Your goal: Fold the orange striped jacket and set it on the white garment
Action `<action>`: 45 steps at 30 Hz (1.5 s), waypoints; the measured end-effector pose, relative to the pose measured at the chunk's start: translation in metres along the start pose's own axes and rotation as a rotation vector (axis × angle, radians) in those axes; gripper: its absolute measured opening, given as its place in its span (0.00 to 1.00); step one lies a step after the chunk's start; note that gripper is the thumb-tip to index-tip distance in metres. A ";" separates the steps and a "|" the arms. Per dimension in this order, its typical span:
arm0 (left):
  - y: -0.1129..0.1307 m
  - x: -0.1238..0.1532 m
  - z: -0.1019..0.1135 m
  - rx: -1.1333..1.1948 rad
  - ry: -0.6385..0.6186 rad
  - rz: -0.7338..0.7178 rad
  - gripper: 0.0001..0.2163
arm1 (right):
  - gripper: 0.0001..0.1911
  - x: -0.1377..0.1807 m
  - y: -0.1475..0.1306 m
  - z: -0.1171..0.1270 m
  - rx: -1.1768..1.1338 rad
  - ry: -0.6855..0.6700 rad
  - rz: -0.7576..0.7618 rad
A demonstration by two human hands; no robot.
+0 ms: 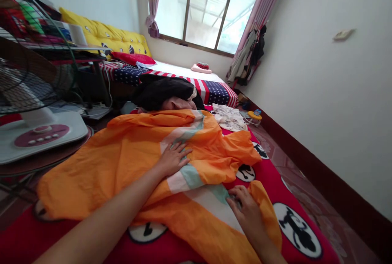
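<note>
A large orange sheet (122, 162) with a white and teal stripe lies rumpled over a red bed cover (275, 186) printed with black cartoon figures. My left hand (173, 158) rests flat on the sheet's stripe, fingers spread. Closer to me, my right hand (246, 206) pinches a fold of the same orange sheet near its right edge. Beyond the sheet lies a dark bundle of cloth (163, 90).
A white electric fan (33, 92) stands at the left on a round stool. A second bed (183, 80) with a stars-and-stripes cover and yellow cushions (104, 35) lies farther back under a window (211, 6). Clothes hang at the right wall; patterned floor runs along it.
</note>
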State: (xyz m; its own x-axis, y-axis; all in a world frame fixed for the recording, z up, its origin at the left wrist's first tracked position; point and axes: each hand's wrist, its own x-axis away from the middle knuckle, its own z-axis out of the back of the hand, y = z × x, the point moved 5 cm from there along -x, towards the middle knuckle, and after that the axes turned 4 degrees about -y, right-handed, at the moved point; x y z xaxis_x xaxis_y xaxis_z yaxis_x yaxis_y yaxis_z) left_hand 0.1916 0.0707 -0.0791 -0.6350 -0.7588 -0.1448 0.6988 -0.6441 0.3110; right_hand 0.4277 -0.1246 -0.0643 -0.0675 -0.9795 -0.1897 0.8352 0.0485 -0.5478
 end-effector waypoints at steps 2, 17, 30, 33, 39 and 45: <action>0.002 0.000 0.000 -0.021 0.000 0.006 0.21 | 0.07 0.001 0.000 -0.007 0.023 0.057 0.012; 0.005 0.005 0.003 -0.043 0.028 -0.005 0.21 | 0.13 0.004 0.013 -0.012 -0.115 0.171 -0.020; 0.005 0.006 0.003 -0.041 0.069 -0.008 0.21 | 0.68 -0.093 0.111 0.056 -0.723 0.485 -0.611; 0.004 0.006 0.003 -0.032 0.092 -0.010 0.21 | 0.62 -0.123 0.120 0.053 -0.912 0.341 -0.689; 0.003 0.006 0.001 -0.014 0.105 -0.015 0.21 | 0.21 -0.133 0.115 0.067 -1.122 0.318 -0.495; 0.003 0.005 0.000 -0.007 0.065 0.001 0.22 | 0.12 -0.088 0.143 0.110 -1.048 0.809 -0.329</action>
State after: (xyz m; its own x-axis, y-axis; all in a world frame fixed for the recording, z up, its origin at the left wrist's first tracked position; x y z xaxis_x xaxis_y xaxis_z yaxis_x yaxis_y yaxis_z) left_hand 0.1900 0.0648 -0.0787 -0.6118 -0.7639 -0.2054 0.7017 -0.6439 0.3048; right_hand 0.6133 -0.0527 -0.0365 -0.7814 -0.6051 -0.1526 -0.0597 0.3158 -0.9470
